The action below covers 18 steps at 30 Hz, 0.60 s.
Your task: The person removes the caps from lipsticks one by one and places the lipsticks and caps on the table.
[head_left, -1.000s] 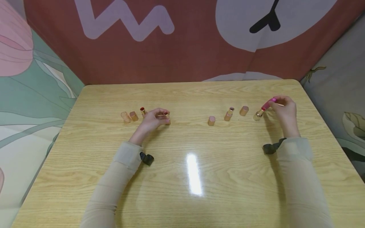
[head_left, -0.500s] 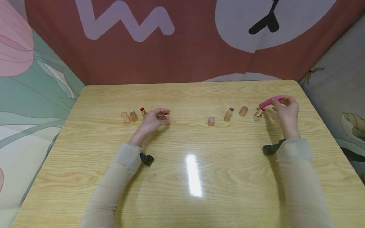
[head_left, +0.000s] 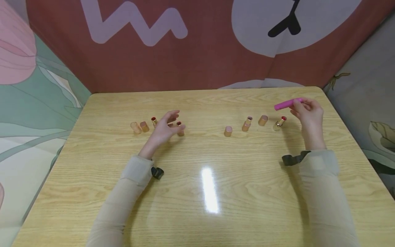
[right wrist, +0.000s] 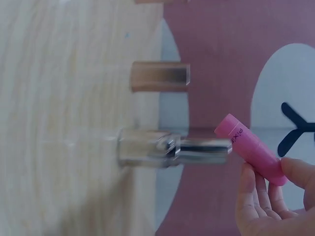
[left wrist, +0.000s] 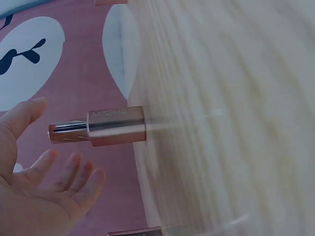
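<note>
My right hand pinches a slim pink lipstick tube at one end, holding it slanted above the table. Just below the tube stands an uncapped red lipstick with a gold collar and clear base; the right wrist view shows its base on the wood. My left hand is spread around an uncapped rose-gold lipstick standing upright. In the left wrist view a gap shows between thumb, fingers and this lipstick. Another uncapped red lipstick is partly hidden behind the left hand.
Left of the left hand stand a clear cap and a rose-gold cap. Between the hands are a pinkish cap, an uncapped lipstick and another rose-gold cap. The wooden table meets a printed backdrop.
My left hand has loosened from the rose-gold lipstick, its fingers spreading up and away. My right hand has lifted the pink tube off the red lipstick and swung its free end left.
</note>
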Each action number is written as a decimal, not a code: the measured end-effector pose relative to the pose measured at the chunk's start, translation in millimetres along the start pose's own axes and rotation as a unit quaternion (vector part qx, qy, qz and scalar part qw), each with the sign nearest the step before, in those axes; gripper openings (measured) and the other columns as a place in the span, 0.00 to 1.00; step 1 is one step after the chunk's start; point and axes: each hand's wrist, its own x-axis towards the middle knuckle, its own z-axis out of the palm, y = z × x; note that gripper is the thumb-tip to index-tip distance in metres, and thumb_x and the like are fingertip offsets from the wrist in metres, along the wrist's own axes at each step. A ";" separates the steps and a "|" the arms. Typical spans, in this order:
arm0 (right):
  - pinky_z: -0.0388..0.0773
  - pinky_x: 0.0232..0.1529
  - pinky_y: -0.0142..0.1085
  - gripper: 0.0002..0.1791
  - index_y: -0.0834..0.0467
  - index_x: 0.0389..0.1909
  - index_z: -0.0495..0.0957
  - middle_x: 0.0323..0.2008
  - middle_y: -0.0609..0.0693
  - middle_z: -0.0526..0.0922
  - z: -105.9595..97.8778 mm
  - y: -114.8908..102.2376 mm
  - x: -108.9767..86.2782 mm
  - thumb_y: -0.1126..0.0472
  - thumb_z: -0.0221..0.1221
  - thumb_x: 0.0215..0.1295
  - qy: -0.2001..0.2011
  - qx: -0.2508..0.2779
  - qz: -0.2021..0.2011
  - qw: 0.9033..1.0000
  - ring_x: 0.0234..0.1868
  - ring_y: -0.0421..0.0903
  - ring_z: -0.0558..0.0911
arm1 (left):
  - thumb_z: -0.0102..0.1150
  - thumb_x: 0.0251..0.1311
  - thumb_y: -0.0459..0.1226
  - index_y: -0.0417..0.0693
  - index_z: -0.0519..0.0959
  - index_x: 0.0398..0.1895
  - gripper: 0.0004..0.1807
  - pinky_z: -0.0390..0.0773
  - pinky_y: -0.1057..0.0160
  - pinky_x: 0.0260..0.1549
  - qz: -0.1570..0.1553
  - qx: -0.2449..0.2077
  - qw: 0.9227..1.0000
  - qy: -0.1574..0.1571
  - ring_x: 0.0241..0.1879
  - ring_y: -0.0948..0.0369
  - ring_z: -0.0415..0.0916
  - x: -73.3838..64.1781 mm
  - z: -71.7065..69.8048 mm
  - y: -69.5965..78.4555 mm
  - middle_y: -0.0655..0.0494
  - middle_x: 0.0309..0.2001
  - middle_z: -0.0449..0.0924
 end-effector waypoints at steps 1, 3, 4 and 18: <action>0.82 0.31 0.23 0.08 0.59 0.37 0.71 0.26 0.43 0.81 2.1 -1.4 -1.4 0.67 0.61 0.61 -0.005 0.005 -0.002 1.000 0.26 0.34 0.85 | 0.61 0.62 0.41 0.49 0.59 0.71 0.36 0.62 0.50 0.69 0.005 0.002 1.000 0.004 0.69 0.50 0.59 -0.2 0.0 0.9 0.44 0.69 0.61; 0.82 0.31 0.23 0.08 0.59 0.37 0.71 0.26 0.44 0.81 6.5 -4.2 -4.0 0.67 0.61 0.61 -0.013 0.011 -0.007 1.000 0.27 0.34 0.85 | 0.61 0.62 0.41 0.49 0.58 0.72 0.36 0.61 0.50 0.69 0.013 -0.001 1.000 0.011 0.69 0.49 0.58 -1.0 0.1 3.3 0.44 0.69 0.61; 0.82 0.31 0.24 0.08 0.60 0.37 0.71 0.26 0.44 0.82 8.9 -5.8 -5.4 0.68 0.60 0.61 -0.020 0.021 -0.009 1.000 0.27 0.35 0.85 | 0.61 0.62 0.41 0.49 0.58 0.71 0.36 0.60 0.50 0.69 0.017 -0.005 1.000 0.017 0.69 0.49 0.58 -1.5 0.0 4.7 0.44 0.70 0.61; 0.82 0.37 0.25 0.07 0.58 0.37 0.74 0.28 0.43 0.82 46.4 -20.5 -32.1 0.64 0.62 0.60 -0.091 -0.035 -0.055 0.994 0.32 0.34 0.85 | 0.56 0.64 0.36 0.43 0.66 0.65 0.26 0.65 0.52 0.67 0.097 -0.060 0.981 0.157 0.65 0.50 0.66 -10.1 0.8 25.2 0.44 0.62 0.70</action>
